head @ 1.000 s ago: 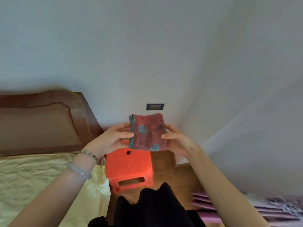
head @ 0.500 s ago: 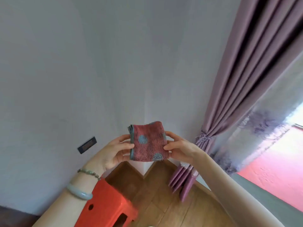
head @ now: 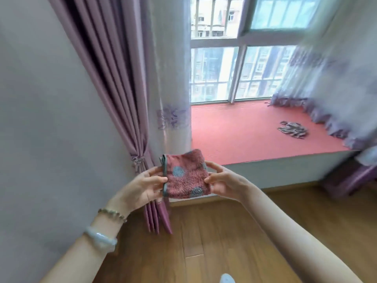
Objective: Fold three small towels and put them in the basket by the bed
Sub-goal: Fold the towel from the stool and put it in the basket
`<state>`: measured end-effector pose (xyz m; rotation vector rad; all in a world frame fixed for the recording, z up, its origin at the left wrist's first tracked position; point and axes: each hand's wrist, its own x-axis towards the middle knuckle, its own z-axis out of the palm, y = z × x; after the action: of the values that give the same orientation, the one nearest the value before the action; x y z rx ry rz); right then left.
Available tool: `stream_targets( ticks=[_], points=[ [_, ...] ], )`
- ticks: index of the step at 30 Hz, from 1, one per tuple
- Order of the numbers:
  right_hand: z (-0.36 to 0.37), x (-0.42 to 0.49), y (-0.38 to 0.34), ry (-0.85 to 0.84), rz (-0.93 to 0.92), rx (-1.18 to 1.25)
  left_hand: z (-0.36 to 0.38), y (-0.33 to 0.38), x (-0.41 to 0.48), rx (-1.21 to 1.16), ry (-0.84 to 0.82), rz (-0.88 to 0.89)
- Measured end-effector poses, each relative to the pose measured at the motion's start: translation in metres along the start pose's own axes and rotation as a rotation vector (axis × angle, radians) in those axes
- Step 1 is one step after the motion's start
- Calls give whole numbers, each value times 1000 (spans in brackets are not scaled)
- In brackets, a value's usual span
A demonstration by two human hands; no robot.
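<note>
folded, but not yet stowed
left hand (head: 142, 186) and right hand (head: 222, 181) pinch the side edges of the small red, grey-dotted terry towel (head: 185, 176) in mid-air; no basket shows; a crumpled patterned cloth (head: 293, 129) lies on the red window ledge (head: 234, 129).

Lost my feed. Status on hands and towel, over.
Left hand and right hand each pinch a side of the folded red towel. Held over wood floor. Basket not in view.

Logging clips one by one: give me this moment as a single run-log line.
towel: folded, held in the air | left hand: pinches left edge | right hand: pinches right edge | basket: not in view
</note>
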<state>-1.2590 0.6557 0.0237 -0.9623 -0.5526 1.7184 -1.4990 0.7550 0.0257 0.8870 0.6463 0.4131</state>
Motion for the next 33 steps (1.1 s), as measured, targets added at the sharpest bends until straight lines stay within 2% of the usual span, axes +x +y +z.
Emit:
stream_targets(
  ticks=[5, 11, 15, 22, 33],
  points=[
    [-76, -71, -27, 164, -139, 86, 96, -8, 70, 71, -150, -115],
    [-173, -161, -65, 325, -276, 101, 212, -32, 161, 176, -378, -235],
    [-232, -215, -94, 416, -350, 75, 294, -51, 216, 213, -462, -261],
    [-313, -308, -125, 597, -446, 108, 429, -95, 288, 278, -603, -340],
    [-432, -420, -156, 881, -647, 273, 620, -169, 406, 360, -926, -531]
  ],
)
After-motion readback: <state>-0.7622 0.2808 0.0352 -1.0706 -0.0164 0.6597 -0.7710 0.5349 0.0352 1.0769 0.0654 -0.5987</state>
